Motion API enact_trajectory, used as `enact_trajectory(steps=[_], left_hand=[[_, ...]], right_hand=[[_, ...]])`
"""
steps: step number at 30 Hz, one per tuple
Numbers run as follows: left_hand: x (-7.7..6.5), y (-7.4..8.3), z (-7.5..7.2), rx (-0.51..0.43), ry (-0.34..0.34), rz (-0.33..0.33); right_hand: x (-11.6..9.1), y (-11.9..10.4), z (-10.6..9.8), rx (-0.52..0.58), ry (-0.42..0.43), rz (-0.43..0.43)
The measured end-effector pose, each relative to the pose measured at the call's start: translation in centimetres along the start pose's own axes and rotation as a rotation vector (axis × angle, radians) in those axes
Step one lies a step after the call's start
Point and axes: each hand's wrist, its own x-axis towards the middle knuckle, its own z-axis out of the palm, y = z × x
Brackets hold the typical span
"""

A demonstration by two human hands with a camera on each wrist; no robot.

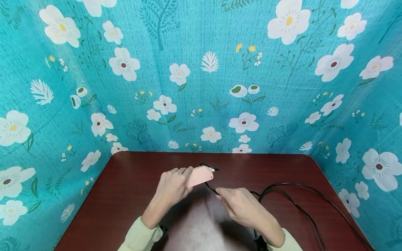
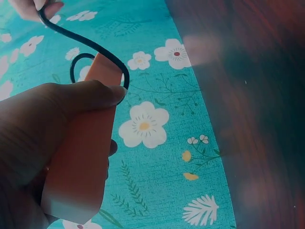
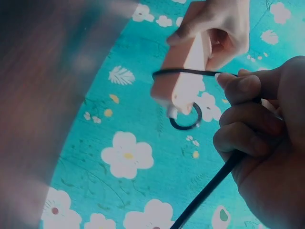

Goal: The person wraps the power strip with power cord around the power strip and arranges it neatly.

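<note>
My left hand (image 1: 174, 184) grips a pink box-shaped device (image 1: 200, 176), holding it above the table. In the left wrist view the thumb lies on the device (image 2: 86, 148), its tip at the black cable (image 2: 86, 42). From a light-coloured connector (image 3: 172, 112) at the device's end, the cable makes a small loop (image 3: 187, 128) and crosses one face. My right hand (image 1: 245, 205), to the right of the device, pinches this cable between thumb and forefinger, other fingers curled round it. The cable's tail leaves below that hand. Part of the device is hidden by the left palm.
Long curves of black cable (image 1: 301, 205) lie over the right side of the dark red-brown table (image 1: 132, 177). A teal flowered cloth (image 1: 191, 94) hangs behind the table and on both sides. Each wrist carries a dark strap-like piece.
</note>
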Motion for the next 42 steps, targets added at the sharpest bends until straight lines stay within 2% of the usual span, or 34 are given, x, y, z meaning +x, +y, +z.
enact_trajectory(steps=[4, 11, 18, 21, 24, 30, 34, 38, 42], left_hand=[[-0.3, 0.2, -0.3, 0.011, -0.005, 0.022], [-0.5, 0.7, -0.7, 0.017, 0.006, 0.057], [-0.7, 1.5, -1.1, 0.036, -0.034, 0.089], [-1.0, 1.8, -1.2, 0.036, -0.027, 0.113], [-1.1, 2.0, -1.3, 0.03, -0.004, 0.13], [-1.1, 2.3, -1.6, 0.024, 0.091, 0.173], [-1.3, 2.3, -1.7, 0.01, 0.108, 0.2], [-1.5, 2.4, -1.7, -0.005, 0.129, 0.237], [-1.5, 2.4, -1.9, -0.003, 0.169, 0.277]], right_hand=[[0.5, 0.6, -0.7, -0.035, 0.073, -0.076], [1.5, 2.0, -2.5, -0.109, 0.17, -0.14], [1.6, 2.9, -3.4, -0.108, 0.166, -0.155], [1.7, 3.3, -3.6, -0.096, 0.16, -0.159], [2.0, 3.8, -3.8, -0.064, 0.169, -0.173], [2.4, 5.1, -3.9, 0.036, 0.168, -0.179], [2.6, 5.6, -3.7, 0.087, 0.154, -0.18], [2.6, 6.0, -3.4, 0.148, 0.098, -0.138], [2.6, 6.6, -3.2, 0.268, 0.031, -0.062]])
